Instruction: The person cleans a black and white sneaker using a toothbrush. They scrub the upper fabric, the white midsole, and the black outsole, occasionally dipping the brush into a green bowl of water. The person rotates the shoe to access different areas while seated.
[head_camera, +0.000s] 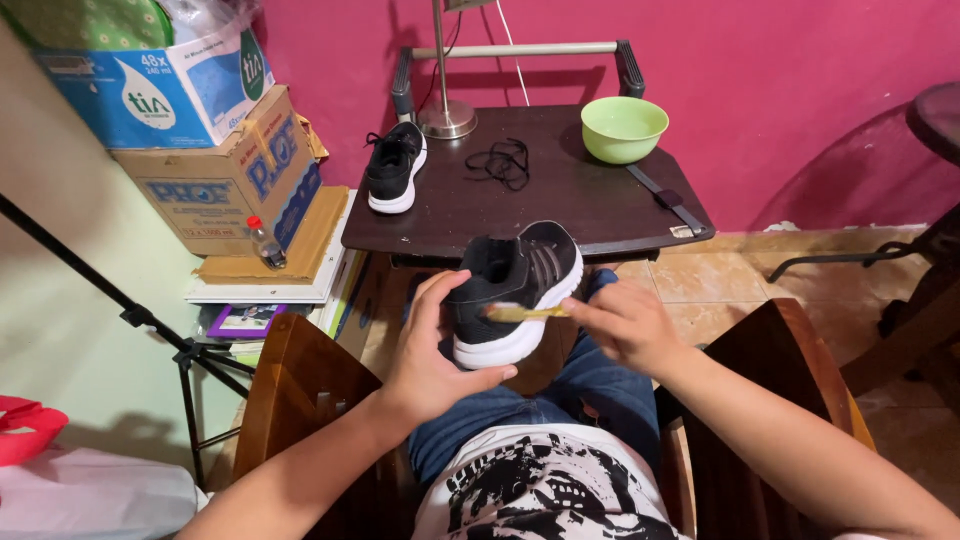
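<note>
My left hand (430, 345) grips a black sneaker with a white sole (515, 285) from its left side, holding it above my lap. My right hand (625, 325) pinches a small yellowish brush (520, 313) whose tip lies against the sneaker's side near the sole. The matching second sneaker (393, 167) stands on the dark table (600, 215) at its left. Loose black shoelaces (500, 160) lie in the table's middle, and a light green bowl (623, 128) sits at the back right.
A metal lamp base (447, 118) stands at the table's back. Stacked cardboard boxes (215, 170) and a small bottle (266, 243) fill the left. A black tripod leg (150, 320) crosses the lower left. Wooden chair arms (300, 385) flank my lap.
</note>
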